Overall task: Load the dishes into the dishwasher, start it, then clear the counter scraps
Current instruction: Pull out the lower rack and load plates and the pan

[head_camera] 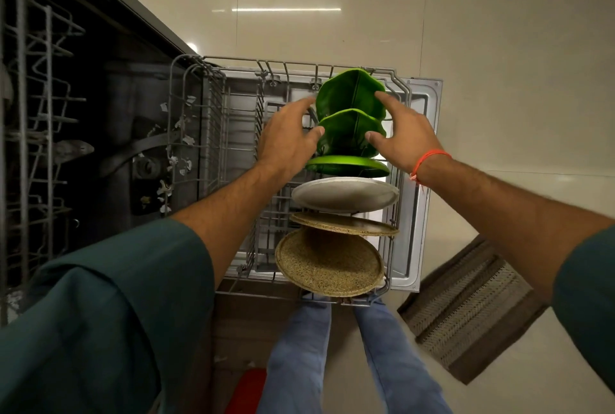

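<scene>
Both hands reach down into the pulled-out grey wire lower rack of the open dishwasher, on either side of two glossy green lobed bowls that stand on edge at the far end of the rack. The left hand has its thumb against the left rim of the nearer bowl, with the fingers spread toward the farther one. The right hand has its thumb on the nearer bowl's right rim and its forefinger resting on the farther bowl. Neither hand's grip is closed round anything; the fingers are fairly straight and seem to be steadying or nudging the bowls between the tines.

Nearer the person, in the same row, stand a bright green round plate, a pale grey round plate, a thin speckled tan plate and a larger speckled tan round plate, all on edge and just beside one another.

The bowls look stiff, smooth and probably slippery, likely ceramic or melamine, so they could chip if knocked against wire or a neighbouring dish. The safest hold is at opposite rims, one hand on each side, easing them down until the tines support them.

An orange thread bracelet circles the right wrist. A brown striped mat lies on the tiled floor. No brand, label or readable writing shows.
</scene>
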The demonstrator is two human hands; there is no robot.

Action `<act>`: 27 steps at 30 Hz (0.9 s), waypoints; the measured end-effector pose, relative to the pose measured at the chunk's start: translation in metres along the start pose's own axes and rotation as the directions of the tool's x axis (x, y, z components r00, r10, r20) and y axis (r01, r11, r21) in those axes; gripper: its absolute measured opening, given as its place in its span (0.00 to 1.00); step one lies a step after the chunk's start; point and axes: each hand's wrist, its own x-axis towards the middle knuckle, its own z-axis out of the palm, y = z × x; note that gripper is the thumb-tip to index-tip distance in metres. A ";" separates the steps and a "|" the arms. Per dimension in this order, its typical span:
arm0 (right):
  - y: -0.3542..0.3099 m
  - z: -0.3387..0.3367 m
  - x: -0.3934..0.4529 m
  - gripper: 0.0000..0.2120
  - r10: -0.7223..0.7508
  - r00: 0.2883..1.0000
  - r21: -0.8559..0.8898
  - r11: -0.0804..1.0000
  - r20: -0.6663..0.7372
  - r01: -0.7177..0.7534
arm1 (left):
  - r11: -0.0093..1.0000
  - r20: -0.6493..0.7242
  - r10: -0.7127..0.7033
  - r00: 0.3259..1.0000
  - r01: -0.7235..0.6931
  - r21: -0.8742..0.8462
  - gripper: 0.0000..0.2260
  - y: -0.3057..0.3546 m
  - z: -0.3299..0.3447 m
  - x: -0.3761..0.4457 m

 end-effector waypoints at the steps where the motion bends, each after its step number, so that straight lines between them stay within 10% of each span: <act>1: -0.002 0.000 -0.003 0.35 -0.008 1.000 0.006 1.000 -0.017 0.008 | 1.000 0.017 -0.002 1.000 0.002 -0.007 0.27 0.001 -0.001 -0.004; 16: -0.088 -0.029 -0.134 0.38 -0.140 0.982 0.135 0.978 -0.125 0.157 | 0.927 -0.037 -0.163 0.986 0.140 -0.348 0.31 0.036 -0.073 -0.166; 27: -0.225 -0.121 -0.308 0.35 -0.586 0.811 0.076 0.808 -0.004 0.584 | 0.898 -0.434 -0.194 0.880 -0.018 -0.439 0.30 0.136 -0.205 -0.378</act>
